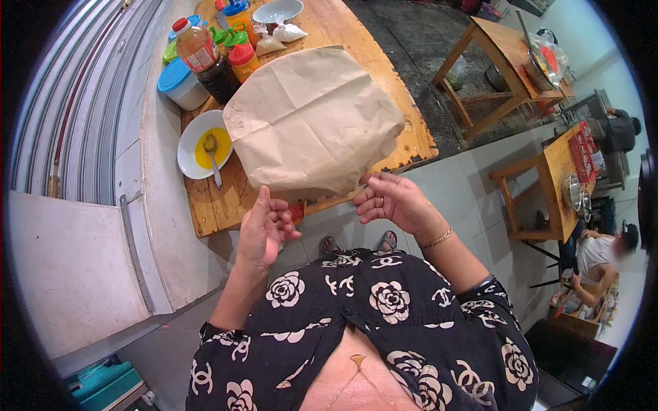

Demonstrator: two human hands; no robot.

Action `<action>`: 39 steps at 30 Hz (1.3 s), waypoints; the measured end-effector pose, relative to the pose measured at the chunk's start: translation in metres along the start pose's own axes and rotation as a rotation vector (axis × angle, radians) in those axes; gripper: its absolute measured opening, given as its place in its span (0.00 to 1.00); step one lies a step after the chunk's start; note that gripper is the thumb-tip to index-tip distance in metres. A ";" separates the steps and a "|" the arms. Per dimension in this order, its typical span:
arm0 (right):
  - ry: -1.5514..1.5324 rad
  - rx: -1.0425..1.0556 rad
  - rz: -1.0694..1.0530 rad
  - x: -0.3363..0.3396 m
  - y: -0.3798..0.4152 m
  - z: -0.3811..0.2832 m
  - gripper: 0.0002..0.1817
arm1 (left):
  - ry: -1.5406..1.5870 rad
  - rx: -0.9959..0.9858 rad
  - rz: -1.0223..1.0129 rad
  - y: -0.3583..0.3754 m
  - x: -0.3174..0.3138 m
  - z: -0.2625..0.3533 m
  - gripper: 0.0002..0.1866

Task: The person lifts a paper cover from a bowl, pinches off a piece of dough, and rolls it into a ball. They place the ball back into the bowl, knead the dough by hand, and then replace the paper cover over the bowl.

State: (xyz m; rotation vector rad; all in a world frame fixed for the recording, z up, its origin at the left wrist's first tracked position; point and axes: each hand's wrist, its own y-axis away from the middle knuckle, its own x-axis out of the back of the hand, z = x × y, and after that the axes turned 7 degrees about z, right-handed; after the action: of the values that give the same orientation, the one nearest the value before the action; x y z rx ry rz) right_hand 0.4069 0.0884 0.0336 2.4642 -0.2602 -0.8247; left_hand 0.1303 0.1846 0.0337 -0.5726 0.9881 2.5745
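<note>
A creased sheet of brown paper (312, 116) spreads over the near part of the wooden table, its near edge bent downward; whatever lies beneath it is hidden. My left hand (264, 229) is just below the paper's near left edge, thumb raised close to that edge and fingers loosely curled and apart from the thumb. At the near right corner, my right hand (397, 205) has its upper fingertips at or against the paper, with the other fingers half bent. Neither hand visibly grips anything. Left of the paper, a white bowl (185, 154) holds yellow liquid and a metal spoon (211, 147).
On the wooden table (384, 58) stand a red-capped bottle (195, 44), a blue-lidded tub (181, 85), colored squeeze bottles (241, 58) and small bags of white powder (289, 32). A wall ledge (154, 137) borders the left. Other tables and a seated person (596, 264) are at right.
</note>
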 end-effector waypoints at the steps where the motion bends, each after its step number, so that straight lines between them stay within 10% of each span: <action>1: -0.079 -0.022 -0.042 0.001 -0.004 0.000 0.25 | 0.042 0.086 0.002 0.002 -0.010 0.004 0.27; 7: -0.163 -0.084 -0.021 -0.023 0.000 -0.010 0.28 | 0.063 0.090 0.001 -0.004 -0.034 0.012 0.38; 13: 0.033 0.266 0.489 -0.004 0.018 -0.012 0.30 | -0.042 -0.061 0.077 -0.007 -0.010 0.022 0.38; 29: -0.206 0.312 0.104 -0.017 -0.008 -0.031 0.31 | -0.098 -0.224 0.200 -0.006 -0.030 0.019 0.27; 35: -0.198 0.258 0.282 0.008 -0.012 -0.019 0.28 | -0.339 -0.898 0.548 -0.014 -0.003 0.008 0.15; 39: -0.133 0.199 0.422 0.039 -0.012 0.002 0.24 | -0.283 -1.077 0.392 0.015 -0.028 0.033 0.06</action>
State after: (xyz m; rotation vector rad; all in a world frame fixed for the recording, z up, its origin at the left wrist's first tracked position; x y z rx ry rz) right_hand 0.4367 0.0849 0.0061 2.4031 -0.9142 -0.8058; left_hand 0.1399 0.1927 0.0782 -0.2152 -0.5163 3.2701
